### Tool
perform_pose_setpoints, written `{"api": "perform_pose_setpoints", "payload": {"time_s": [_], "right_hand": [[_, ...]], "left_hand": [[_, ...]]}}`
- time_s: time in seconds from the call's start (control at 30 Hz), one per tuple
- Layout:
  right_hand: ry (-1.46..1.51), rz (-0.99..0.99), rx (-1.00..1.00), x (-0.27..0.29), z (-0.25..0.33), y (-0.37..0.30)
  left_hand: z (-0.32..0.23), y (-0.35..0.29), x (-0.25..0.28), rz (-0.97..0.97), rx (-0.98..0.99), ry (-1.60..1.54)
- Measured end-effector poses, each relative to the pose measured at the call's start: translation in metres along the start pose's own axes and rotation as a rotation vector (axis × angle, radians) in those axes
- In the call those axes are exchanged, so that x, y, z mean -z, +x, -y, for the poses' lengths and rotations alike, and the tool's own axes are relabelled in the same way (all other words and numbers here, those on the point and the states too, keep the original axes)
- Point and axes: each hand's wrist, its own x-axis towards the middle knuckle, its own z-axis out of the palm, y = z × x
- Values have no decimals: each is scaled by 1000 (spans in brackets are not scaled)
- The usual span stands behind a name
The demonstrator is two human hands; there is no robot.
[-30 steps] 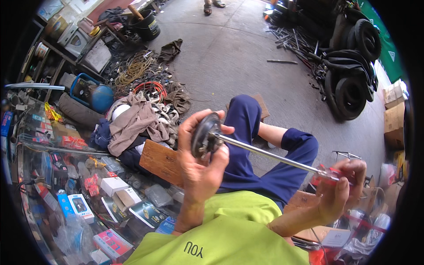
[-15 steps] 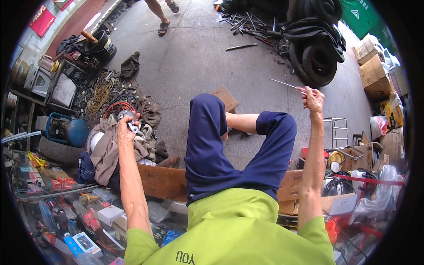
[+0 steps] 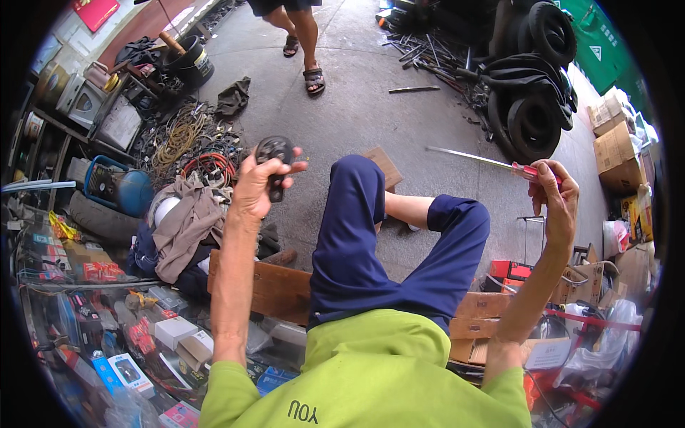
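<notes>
My left hand (image 3: 255, 185) is raised left of my knee, its thumb and fingers closed on a round dark part (image 3: 274, 150) with a short arm hanging below its disc. The exact kind of part is unclear. On the right, my right hand (image 3: 558, 194) grips a screwdriver (image 3: 526, 172) by its red handle. The long thin metal shaft points left, over the floor beyond my knees. Tool and part are well apart. My legs in navy trousers (image 3: 349, 228) are bent, one shin crossed, over a wooden bench (image 3: 278, 291).
A person in sandals (image 3: 307, 60) stands ahead. Black tyres (image 3: 531, 118) and scattered metal rods (image 3: 428, 57) lie at far right. Coiled cables (image 3: 175, 143), a black bucket (image 3: 191, 64) and a brown cloth (image 3: 189, 228) are on the left. A cardboard piece (image 3: 384, 167) lies beyond my knee.
My left hand has risen and moved right, away from the cloth pile, with the round part. My right hand has shifted right and nearer with the screwdriver. The person ahead has come closer.
</notes>
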Motion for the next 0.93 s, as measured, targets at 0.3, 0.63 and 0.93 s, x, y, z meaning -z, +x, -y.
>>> {"api": "perform_pose_setpoints", "payload": {"time_s": [0.3, 0.63, 0.93], "right_hand": [[368, -222, 55, -48, 29, -62], [602, -365, -53, -49, 28, -120], [458, -235, -17, -59, 35, -149]], "left_hand": [[22, -50, -75, -13, -237, -63], [32, -89, -94, 367, 334, -758], [43, -113, -117, 103, -111, -229]]}}
